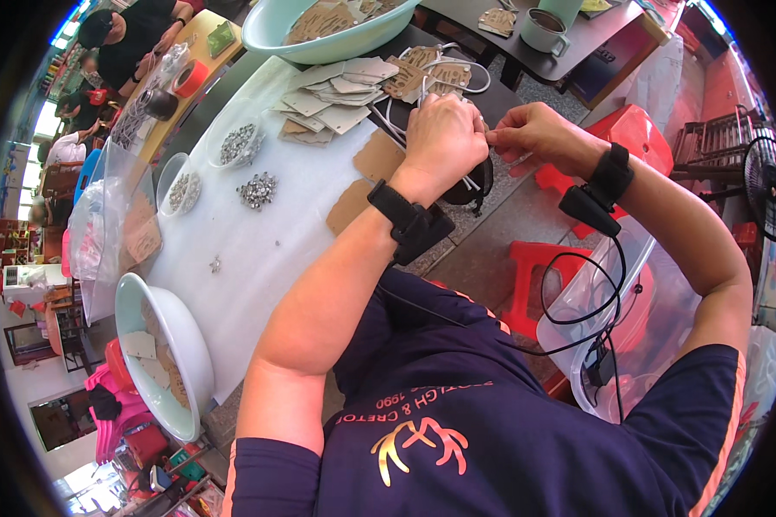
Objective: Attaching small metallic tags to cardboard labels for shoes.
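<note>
My left hand [444, 136] is closed at the table's far right edge, its fingers bent round a white cord [488, 79] that loops out beyond them. Close beside it, my right hand [545, 136] is closed in a pinch, fingertips nearly touching the left ones. What lies between the right fingertips is too small to make out. Brown cut-out cardboard pieces [416, 67] lie just past the left hand, with the cord across them. Plain brown cardboard [378, 160] lies by the left wrist. A dark item under the hands is mostly hidden.
Pale cards [343, 93] are stacked on the white-covered table [259, 258], near small metallic pieces [257, 190]. Basins stand at the back [341, 53] and left [200, 379]. A red stool [526, 280] and clear plastic tub [569, 345] are at right. Other people work at far left.
</note>
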A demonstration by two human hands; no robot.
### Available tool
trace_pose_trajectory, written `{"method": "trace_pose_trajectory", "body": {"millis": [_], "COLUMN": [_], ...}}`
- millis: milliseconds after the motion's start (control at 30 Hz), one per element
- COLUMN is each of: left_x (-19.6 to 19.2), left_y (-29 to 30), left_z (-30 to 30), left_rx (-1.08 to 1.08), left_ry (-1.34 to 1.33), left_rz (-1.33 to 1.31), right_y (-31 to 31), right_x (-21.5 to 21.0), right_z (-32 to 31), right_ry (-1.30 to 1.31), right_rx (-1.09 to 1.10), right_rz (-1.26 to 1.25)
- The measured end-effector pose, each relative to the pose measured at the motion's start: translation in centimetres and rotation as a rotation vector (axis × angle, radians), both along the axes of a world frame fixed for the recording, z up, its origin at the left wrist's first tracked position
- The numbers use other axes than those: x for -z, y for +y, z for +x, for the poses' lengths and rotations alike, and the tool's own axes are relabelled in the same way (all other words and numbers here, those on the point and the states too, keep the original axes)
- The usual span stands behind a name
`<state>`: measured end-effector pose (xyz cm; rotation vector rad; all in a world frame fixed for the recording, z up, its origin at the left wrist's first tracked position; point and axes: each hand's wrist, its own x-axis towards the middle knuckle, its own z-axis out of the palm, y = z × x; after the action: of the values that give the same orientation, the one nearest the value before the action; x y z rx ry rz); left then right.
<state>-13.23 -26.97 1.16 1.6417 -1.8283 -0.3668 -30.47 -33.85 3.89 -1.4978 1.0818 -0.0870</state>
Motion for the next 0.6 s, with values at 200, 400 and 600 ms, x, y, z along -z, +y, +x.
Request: {"method": "trace_pose_trajectory", "body": {"millis": [200,400,600], "left_x": [-0.7,-1.5,-1.4], "left_y": [-0.6,-1.0,-1.4], "left_z": [0.3,0.2,0.2], "left_rx": [0.011,0.021,0.046], "left_ry": [-0.042,-0.013,-0.040], "left_rz": [0.145,0.264,0.236], "right_y": [-0.6,-0.7,-0.9], "right_x": [-0.4,-0.5,-0.5], "right_z": [-0.1,-0.2,0.0], "right_ry": [-0.004,-0.019,-0.023], "right_rx": [-0.063,-0.060,-0.052], "right_rz": [0.034,0.061,0.082]}}
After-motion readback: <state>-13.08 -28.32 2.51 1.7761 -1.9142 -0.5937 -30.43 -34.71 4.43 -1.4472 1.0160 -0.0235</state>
